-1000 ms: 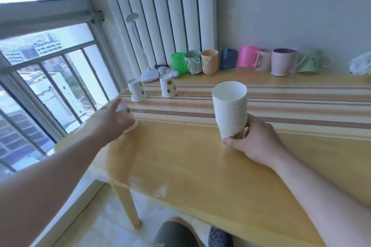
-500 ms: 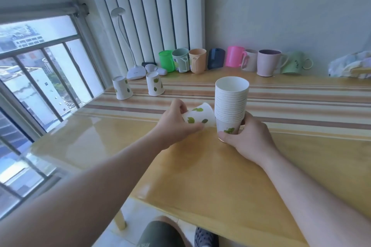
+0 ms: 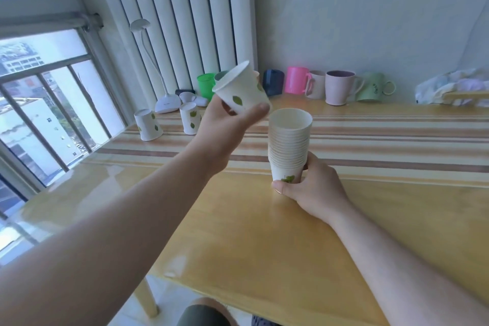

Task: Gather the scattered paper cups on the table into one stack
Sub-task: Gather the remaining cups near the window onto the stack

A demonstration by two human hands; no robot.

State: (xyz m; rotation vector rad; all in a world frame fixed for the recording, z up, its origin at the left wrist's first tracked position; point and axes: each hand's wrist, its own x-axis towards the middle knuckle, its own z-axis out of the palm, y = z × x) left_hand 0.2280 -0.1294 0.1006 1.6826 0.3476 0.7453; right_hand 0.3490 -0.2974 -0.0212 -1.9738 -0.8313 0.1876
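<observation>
Left hand [image 3: 225, 124] grips a tilted loose cup [image 3: 242, 90] left of and above the stack [image 3: 289, 145] my right hand [image 3: 309, 188] clamps: seating it crooked risks jamming or toppling the stack.

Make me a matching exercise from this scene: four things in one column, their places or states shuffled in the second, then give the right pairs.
1. single paper cup
2. cup stack
3. two upside-down cups
4. pink mug

A. in the row along the back wall
B. on the table, base gripped by the right hand
C. tilted in the air, held by the left hand
D. on the striped runner near the window

Pairs: 1-C, 2-B, 3-D, 4-A
</observation>
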